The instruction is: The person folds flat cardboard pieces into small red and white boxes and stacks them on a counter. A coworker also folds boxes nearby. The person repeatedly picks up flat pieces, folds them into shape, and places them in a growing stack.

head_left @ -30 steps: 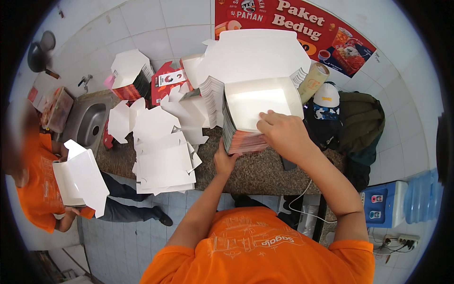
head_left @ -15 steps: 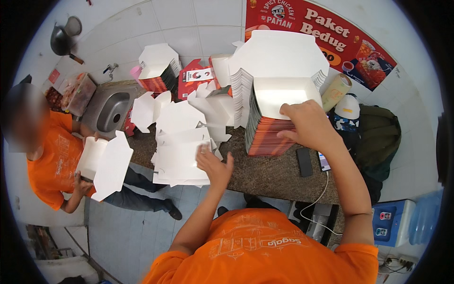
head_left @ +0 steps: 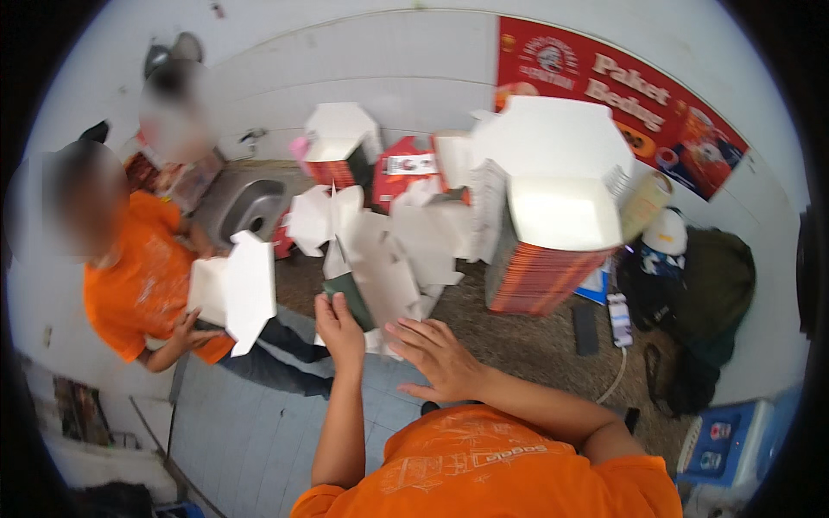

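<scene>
My left hand [head_left: 343,332] grips the near edge of an unfolded cardboard takeaway box [head_left: 376,263], white inside with a dark green outer panel, tilted up off the counter. Just right of it, my right hand [head_left: 436,356] is open, fingers spread and close to the box's lower edge; whether they touch it I cannot tell. Behind lie more flat white box blanks [head_left: 427,233], overlapping. To the right of these stands a tall stack of nested red boxes [head_left: 548,281], white inside, lids raised.
At the left, a co-worker in an orange shirt [head_left: 142,285] holds an open white box [head_left: 250,289]. A steel sink [head_left: 255,207] and a smaller box stack [head_left: 332,173] are at the back. Two phones [head_left: 586,330], a cable and a dark bag [head_left: 712,293] lie on the right.
My right hand has left the tall box stack and come down beside my left. My left hand has lifted and tilted a box blank that lay flat. The view has shifted.
</scene>
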The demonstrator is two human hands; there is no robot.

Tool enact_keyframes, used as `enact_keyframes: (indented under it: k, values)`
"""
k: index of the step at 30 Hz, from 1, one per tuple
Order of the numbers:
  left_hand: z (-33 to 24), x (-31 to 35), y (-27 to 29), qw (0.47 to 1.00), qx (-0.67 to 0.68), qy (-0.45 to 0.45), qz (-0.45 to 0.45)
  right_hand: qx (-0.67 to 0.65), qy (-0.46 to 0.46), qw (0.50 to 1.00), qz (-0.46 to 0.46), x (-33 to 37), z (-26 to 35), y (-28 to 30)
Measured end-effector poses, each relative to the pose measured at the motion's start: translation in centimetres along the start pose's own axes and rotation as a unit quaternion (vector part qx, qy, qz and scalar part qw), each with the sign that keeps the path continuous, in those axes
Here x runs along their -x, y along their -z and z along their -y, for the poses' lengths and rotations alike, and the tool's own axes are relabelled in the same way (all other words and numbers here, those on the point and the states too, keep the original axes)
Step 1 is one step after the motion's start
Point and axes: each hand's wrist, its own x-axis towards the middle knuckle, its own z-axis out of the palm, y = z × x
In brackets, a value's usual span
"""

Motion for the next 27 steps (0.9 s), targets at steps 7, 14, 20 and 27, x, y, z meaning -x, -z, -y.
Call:
enact_keyframes:
  k: [7,14,20,27]
  values:
    - [-4.8,3.4,1.5,0.845,0.459,0.265,0.076,0.062,0.019,0.99,-0.122,-4.8,-2.2,-5.8]
    - [-3.8,8.2,4.8,0.708,0.58,0.366,0.169,0.013,0.056,0.998,-0.003,-3.9,2.8,-1.4]
    - [-10.7,11.1,5.7,0.725,0.573,0.361,0.126,0.114,-0.106,0.986,-0.056,-2.0,5.4,-2.8]
    - [-10.3,11.4,10.1,0.832,0.394,0.337,0.197,-0.158,-0.205,0.966,0.013,-1.3,8.4,1.5]
